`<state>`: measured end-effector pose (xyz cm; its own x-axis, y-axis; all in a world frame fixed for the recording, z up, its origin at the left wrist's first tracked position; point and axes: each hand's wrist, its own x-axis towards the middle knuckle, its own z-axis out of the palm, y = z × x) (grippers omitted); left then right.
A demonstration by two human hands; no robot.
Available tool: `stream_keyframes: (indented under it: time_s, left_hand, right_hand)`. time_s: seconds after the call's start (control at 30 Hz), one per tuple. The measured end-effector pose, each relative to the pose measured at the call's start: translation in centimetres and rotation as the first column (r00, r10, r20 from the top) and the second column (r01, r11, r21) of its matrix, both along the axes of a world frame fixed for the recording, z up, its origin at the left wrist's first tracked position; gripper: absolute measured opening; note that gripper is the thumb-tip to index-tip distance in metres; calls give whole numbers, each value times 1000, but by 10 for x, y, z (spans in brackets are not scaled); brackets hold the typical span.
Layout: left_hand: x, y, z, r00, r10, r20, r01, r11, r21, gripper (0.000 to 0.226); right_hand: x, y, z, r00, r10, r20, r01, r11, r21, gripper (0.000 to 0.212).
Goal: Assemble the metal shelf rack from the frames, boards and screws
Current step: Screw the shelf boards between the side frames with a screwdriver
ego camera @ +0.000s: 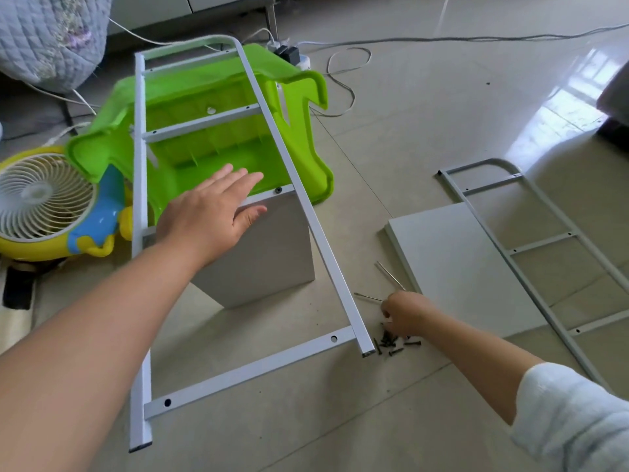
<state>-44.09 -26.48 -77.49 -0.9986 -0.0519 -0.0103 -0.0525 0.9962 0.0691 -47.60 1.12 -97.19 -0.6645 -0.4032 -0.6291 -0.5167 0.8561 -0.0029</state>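
1. Rack assembly mid-way: left hand (214, 212), fingers straight, presses flat on the top edge of a board (269, 247) standing under the frame (296, 172), steadying it at centre.
2. Right hand (406, 313), at 4 o'clock from the board, curls its fingertips over the screws (394, 342); whether one is already pinched cannot be told.
3. One screw head (278, 190) already sits in the rung above the board, at 1 o'clock from the left hand.
4. Judgement: keep the board square under the rung holes, seat each screw by hand, then drive with a screwdriver (391, 275).
5. Frame: white-painted square tube, rounded far end. Boards: smooth, matte grey. Screws: small, dark.
6. Spare board (452, 267) and second frame (544, 247) lie at 3 o'clock on glossy tile floor (425, 131).
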Motion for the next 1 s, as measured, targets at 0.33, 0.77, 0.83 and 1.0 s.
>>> stream_keyframes:
  time_s: [0.33, 0.77, 0.83, 1.0]
  left_hand:
    - [-2, -4, 0, 1000, 1, -22, 1, 995, 104, 33]
    - [-3, -14, 4, 997, 11, -73, 12, 954, 298, 19]
    - [4, -20, 8, 996, 4, -84, 20, 959, 284, 38]
    - [20, -44, 8, 983, 167, 75, -165, 986, -34, 70]
  right_hand:
    - [4, -8, -5, 982, -177, 60, 173, 983, 59, 24]
    - [-54, -69, 119, 842, -530, 96, 386, 471, -793, 13]
    - [-57, -89, 155, 815, -562, 139, 335, 262, -905, 19]
    - [-46, -131, 212, 898, -361, -251, -100, 387, -917, 15]
